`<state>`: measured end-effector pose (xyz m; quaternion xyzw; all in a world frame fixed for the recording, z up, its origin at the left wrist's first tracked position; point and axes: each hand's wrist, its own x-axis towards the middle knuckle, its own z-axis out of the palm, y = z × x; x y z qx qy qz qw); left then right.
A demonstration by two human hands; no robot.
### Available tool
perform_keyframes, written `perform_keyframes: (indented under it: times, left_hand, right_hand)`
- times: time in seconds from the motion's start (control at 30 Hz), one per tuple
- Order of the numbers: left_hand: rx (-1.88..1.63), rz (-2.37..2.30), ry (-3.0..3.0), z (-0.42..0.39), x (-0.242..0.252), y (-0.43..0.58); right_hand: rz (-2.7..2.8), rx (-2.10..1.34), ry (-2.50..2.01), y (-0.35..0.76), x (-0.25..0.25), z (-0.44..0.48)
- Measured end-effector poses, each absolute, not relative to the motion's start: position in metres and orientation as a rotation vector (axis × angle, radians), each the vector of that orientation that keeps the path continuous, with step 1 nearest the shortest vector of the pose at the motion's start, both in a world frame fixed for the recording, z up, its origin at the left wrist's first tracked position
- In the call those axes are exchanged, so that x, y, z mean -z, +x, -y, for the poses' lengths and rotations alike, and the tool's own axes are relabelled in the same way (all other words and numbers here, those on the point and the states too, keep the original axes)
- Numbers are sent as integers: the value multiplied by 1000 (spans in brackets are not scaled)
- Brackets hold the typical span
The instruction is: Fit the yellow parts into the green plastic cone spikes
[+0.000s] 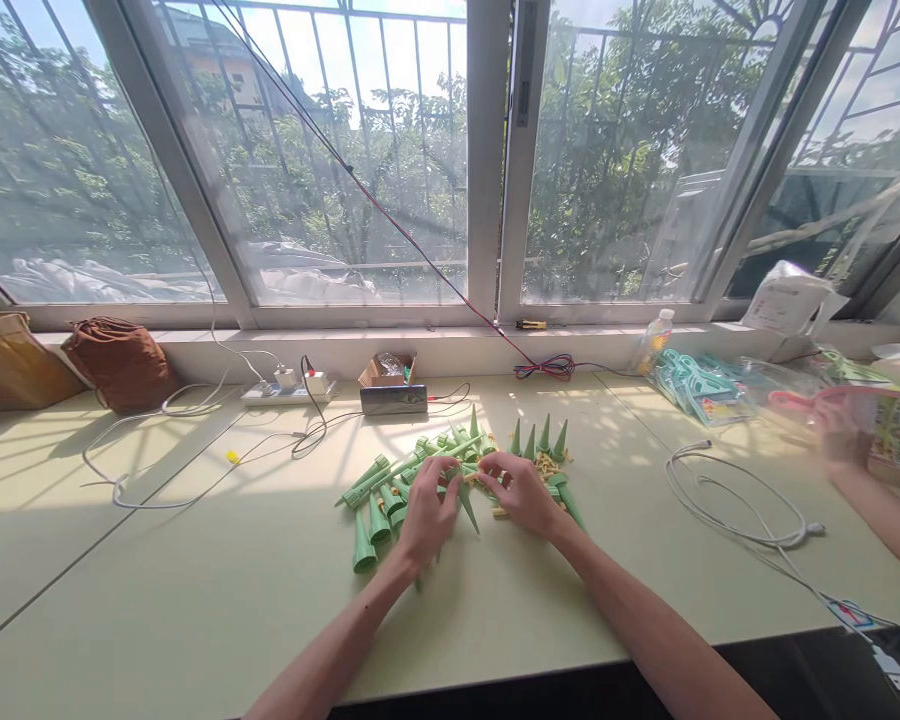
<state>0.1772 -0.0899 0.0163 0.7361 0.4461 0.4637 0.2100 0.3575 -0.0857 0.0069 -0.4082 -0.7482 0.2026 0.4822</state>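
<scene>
My left hand (429, 512) is closed around a pale green pointed cone (468, 508), its tip slanting down toward me. Close beside it, my right hand (523, 492) pinches a small yellowish piece (471, 477) at the cone's wide end; whether the two touch I cannot tell. Left of my hands lie several green hollow cones (363, 545), with long green sticks across the heap. Behind my right hand, several green cones stand upright (561, 440) near a scatter of small yellow pieces (549, 467). Another green cone (568, 500) lies by my right wrist.
At the right edge, another person's hand (840, 435) is near a pink-framed item (870, 410). Turquoise plastic pieces (694, 385), a bottle (656, 338) and a white cable (742, 530) lie on that side. Behind are a black device (394, 401), small box (375, 370) and power strip (289, 392).
</scene>
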Motion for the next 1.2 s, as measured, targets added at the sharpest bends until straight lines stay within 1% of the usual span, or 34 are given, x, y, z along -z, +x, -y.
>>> perform_keyframes:
  times: [1.2]
  left_hand:
    - [-1237, -1238, 2015, 88, -13, 176]
  right_hand:
    - [1862, -513, -979, 357, -5, 84]
